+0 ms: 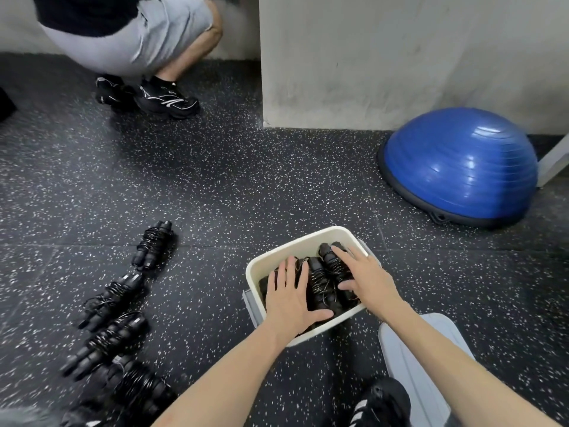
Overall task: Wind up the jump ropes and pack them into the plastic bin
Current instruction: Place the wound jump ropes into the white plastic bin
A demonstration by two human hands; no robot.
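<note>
- The speckled black floor [215, 186] carries everything; a blue balance dome [462, 167] sits at its far right by the wall, and another person crouches at the far left.
- The plastic bin [261, 266] stands in the near middle of the floor, its grey lid [421, 359] lying just beside it on the right.
- Wound jump ropes [320, 282] lie packed inside the bin; four more bundles [114, 297] wait in a row on the floor to the left.
- The left hand [289, 300] and right hand [366, 278] both press flat on the packed ropes, fingers spread wide, gripping nothing.
- Packing seems to be mid-way: the load is being settled. Next likely calls for reaching left for a waiting bundle.
</note>
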